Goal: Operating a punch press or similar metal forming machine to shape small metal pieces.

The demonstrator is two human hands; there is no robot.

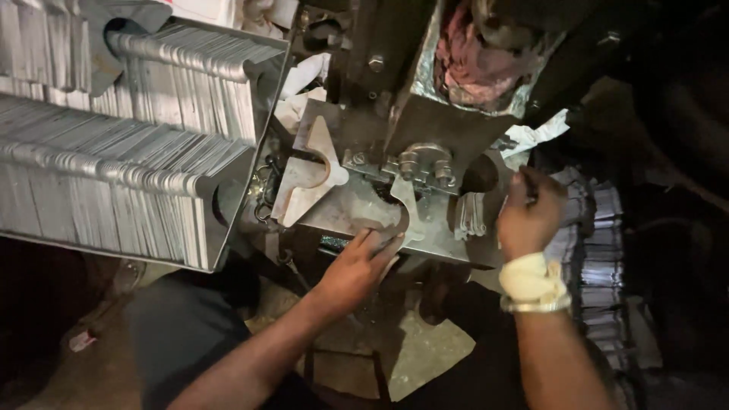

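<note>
The left hand point(357, 262) rests on the front edge of the steel press bed point(345, 209), its fingers spread flat over a thin cut metal plate point(399, 216) that has a curved notch; the grip is open, pressing more than clasping, and touches the plate near its lower end. The plate lies flat at the middle of the bed's front edge, just below the bolted clamp point(425, 163), and its long axis seems to run from the front edge up toward that clamp, the narrow end pointing away from the person. The right hand point(529, 216), with a pale cloth wrapping point(531, 277) at the wrist, is curled closed at the bed's right edge around something small and dark that cannot be made out. A second notched plate point(307, 178) lies at the bed's left side, and stacked plates point(121, 167) fill the racks beyond it. The risk, as a judgement, is plain: fingertips sit close under the tooling, so a slip could pinch them, and the sharp cut edge could slice bare skin
</note>
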